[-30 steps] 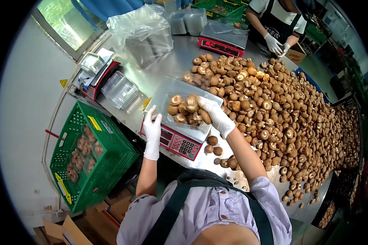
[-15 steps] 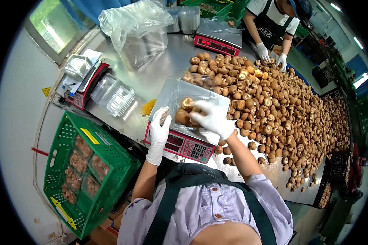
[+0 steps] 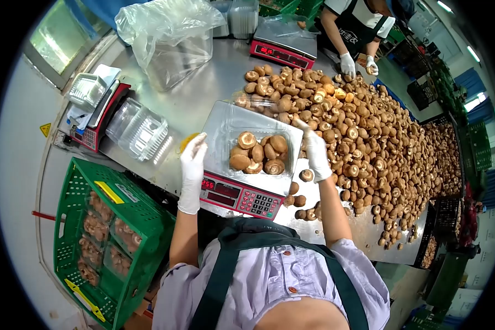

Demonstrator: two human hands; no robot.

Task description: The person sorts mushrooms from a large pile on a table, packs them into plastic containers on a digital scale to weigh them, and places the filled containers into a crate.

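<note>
Tray (image 3: 262, 131) of clear plastic, unlidded and holding mushrooms (image 3: 239, 161); it sits on a scale (image 3: 217, 129) at the near edge of the metal surface (image 3: 214, 77); it should prove light, its thin walls flexible and rather slick under gloves, the caps firm yet easily bruised; the best hold would be low on two opposite sides, supporting the base, since a squeeze at the rim could bow it and spill the load. The left hand (image 3: 192, 165) is beside the scale's left side, fingers loosely bent, thumb slightly apart, nothing visible in it; the right hand (image 3: 316, 151) is by the scale's right side, fingers reaching toward the pile (image 3: 363, 154), though I cannot tell whether they pinch a mushroom. Counted: one filled tray on the scale, about ten mushrooms in it, some overlapping; three scales, the others at the far edge (image 3: 284, 48) and left end of the surface; one green crate (image 3: 148, 231) below the near edge, with about six filled packs; one co-worker (image 3: 355, 33) beyond the far edge; the pile is too many to count.
</note>
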